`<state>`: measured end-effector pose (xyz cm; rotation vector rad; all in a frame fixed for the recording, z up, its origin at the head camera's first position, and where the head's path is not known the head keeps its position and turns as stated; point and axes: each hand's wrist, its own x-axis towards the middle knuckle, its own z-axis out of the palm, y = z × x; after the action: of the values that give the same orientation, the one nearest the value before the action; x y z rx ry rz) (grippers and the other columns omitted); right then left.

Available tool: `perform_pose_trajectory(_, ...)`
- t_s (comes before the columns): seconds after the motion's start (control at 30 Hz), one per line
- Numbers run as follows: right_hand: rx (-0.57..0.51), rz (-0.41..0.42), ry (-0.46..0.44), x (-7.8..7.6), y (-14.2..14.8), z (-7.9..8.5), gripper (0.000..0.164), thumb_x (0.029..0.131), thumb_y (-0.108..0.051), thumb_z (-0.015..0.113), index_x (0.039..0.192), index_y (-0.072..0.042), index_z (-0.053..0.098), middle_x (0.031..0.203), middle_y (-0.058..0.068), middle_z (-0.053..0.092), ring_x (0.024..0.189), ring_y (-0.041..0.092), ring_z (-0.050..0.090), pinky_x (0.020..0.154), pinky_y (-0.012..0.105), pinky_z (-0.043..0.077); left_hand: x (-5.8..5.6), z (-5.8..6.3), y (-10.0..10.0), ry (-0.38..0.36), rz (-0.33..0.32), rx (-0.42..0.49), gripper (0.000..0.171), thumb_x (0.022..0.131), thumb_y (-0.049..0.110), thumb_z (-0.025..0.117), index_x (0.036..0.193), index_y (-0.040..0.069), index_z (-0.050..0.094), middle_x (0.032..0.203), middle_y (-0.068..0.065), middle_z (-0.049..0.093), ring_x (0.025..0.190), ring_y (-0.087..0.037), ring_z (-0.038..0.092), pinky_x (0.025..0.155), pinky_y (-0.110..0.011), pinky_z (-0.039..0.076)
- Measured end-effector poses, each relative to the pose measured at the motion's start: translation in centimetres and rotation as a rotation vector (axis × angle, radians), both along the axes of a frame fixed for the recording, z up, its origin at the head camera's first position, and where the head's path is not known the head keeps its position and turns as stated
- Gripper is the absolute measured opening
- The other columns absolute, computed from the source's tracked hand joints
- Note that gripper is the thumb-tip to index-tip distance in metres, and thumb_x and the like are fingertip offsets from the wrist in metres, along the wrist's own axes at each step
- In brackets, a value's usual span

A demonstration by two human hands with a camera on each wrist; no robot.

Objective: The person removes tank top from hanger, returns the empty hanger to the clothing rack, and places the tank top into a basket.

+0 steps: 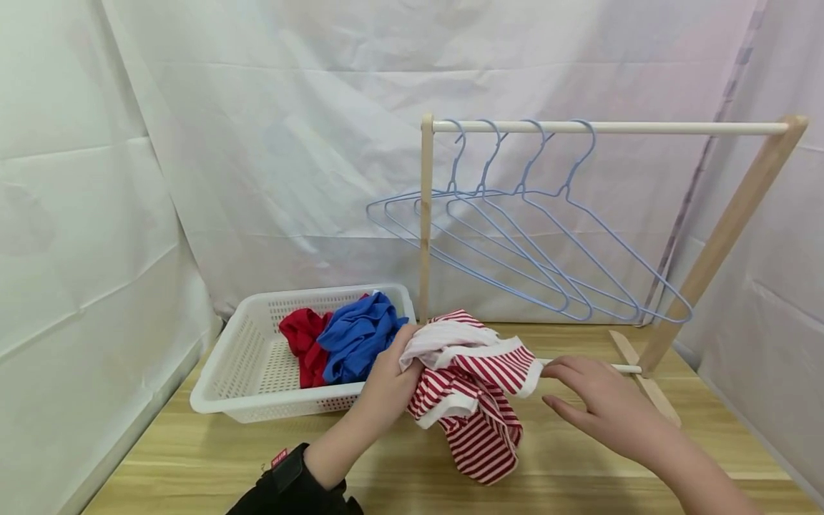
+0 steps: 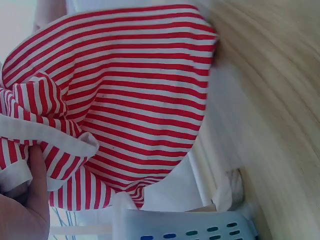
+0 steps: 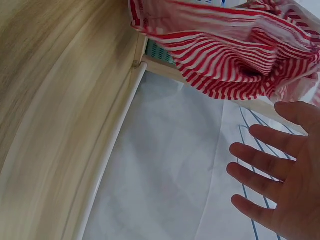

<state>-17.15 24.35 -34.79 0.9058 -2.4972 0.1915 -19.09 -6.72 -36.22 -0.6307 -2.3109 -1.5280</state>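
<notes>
A red-and-white striped shirt point(image 1: 483, 400) with white trim hangs bunched above the table, gripped by my left hand point(image 1: 390, 379) at its left side. The left wrist view shows the striped cloth point(image 2: 145, 95) spread wide, with the thumb against the white trim. Close to the shirt's right edge is my right hand point(image 1: 605, 408), its fingers spread apart and holding nothing. In the right wrist view a small gap separates those fingers point(image 3: 265, 162) from the striped cloth point(image 3: 225, 60).
At the left stands a white plastic basket point(image 1: 215, 372) holding a red garment point(image 1: 302, 340) and a blue garment point(image 1: 360, 336). Behind the shirt, a wooden rack point(image 1: 727, 229) carries several blue wire hangers point(image 1: 524, 192) on its top rail. White sheeting point(image 1: 290, 143) encloses the wooden table point(image 1: 257, 465).
</notes>
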Motion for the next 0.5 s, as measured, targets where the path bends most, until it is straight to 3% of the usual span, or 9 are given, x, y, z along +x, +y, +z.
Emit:
perform_pose_trajectory(0.33,-0.045,-0.020,-0.055,-0.7,-1.0,0.1,0.029,0.086,-0.038,0.059,0.110,-0.023,0.056,0.109,-0.006,0.057,0.103,0.017,0.050,0.085,0.050,0.042,0.7,2.1,-2.3,0.009,0.010,0.174,0.025,0.095,0.023,0.044,0.120,0.029,0.043,0.122,0.001,0.048,0.112,-0.013,0.042,0.094,-0.048,0.036)
perform_pose_trajectory(0.5,-0.048,0.001,-0.058,-0.8,-1.4,0.0,0.029,0.085,-0.036,0.061,0.111,-0.023,0.056,0.108,-0.006,0.056,0.103,0.015,0.049,0.085,0.049,0.042,2.2,4.1,-3.7,0.044,0.031,0.276,0.026,0.096,0.018,0.040,0.122,0.016,0.040,0.121,-0.005,0.044,0.110,-0.016,0.041,0.092,-0.044,0.037)
